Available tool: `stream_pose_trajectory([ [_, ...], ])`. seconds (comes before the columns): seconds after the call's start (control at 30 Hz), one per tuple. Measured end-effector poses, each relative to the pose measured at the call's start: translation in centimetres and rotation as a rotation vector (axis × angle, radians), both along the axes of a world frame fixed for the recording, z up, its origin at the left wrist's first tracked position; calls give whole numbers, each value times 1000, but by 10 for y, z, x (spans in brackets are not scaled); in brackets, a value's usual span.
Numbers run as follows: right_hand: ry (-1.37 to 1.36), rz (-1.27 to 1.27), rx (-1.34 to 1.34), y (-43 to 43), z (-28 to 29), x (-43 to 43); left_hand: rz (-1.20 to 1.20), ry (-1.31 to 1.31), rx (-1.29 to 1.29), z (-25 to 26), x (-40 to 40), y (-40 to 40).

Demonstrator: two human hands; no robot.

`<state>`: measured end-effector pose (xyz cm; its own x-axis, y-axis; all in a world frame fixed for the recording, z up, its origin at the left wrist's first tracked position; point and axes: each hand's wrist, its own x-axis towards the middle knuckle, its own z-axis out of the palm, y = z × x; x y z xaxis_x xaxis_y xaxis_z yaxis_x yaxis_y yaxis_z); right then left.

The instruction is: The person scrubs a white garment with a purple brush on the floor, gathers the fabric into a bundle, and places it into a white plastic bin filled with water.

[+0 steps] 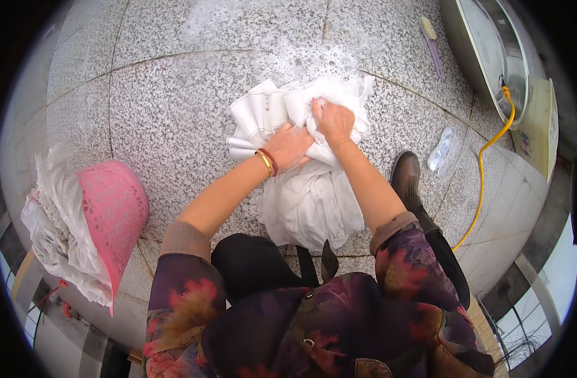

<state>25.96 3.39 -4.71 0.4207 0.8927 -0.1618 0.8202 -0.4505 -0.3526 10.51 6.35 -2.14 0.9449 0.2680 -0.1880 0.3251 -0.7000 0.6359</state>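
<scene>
A wet white cloth [317,203] lies bunched on the speckled floor before me, looking like a sheer curtain with a stiff pleated band [262,111] at its upper left. Suds cling to its top edge. My right hand [334,120] is closed in a fist around a foamy fold of it. Just to the left and lower, my left hand [288,146] grips the same cloth beside the pleats, its fingertips partly hidden by the folds. A red beaded bracelet and a gold bangle circle the left wrist. The sheer lower part spreads between my forearms towards my feet.
Foam [312,59] covers the floor beyond the cloth. At left a pink perforated basket [113,208] holds more white fabric [64,236]. A purple-handled brush [432,49], a large metal basin [472,61], a yellow hose [481,160] and a white object in clear plastic [440,149] lie at right.
</scene>
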Motion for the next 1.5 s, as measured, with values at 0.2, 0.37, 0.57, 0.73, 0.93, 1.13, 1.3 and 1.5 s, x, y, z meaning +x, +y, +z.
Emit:
stream_pose_trajectory([
  [0.2, 490, -441, 341, 2, 16, 42, 1386, 17, -712, 1, -135, -26],
  [0.37, 939, -523, 44, 29, 8, 68, 1399, -395, -1511, -10, -74, -3],
  [0.57, 1407, -681, 316, -18, 31, 35, 742, -227, -170, 35, 15, 38],
  [0.73, 1262, -541, 495, -52, 44, 7, 658, -295, -288, 31, 13, 13],
  [0.93, 460, -312, 510, -99, -12, -14, 300, -279, 151, 15, 2, -61],
  [1.13, 181, -543, -22, -52, -49, 36, 229, -275, 670, -33, 52, -14],
  [1.3, 205, -582, 43, -35, -33, 19, 297, -237, 214, -12, 41, 13],
  [1.5, 1077, -881, 389, -47, -31, 53, 861, 34, -286, -18, 32, 95],
])
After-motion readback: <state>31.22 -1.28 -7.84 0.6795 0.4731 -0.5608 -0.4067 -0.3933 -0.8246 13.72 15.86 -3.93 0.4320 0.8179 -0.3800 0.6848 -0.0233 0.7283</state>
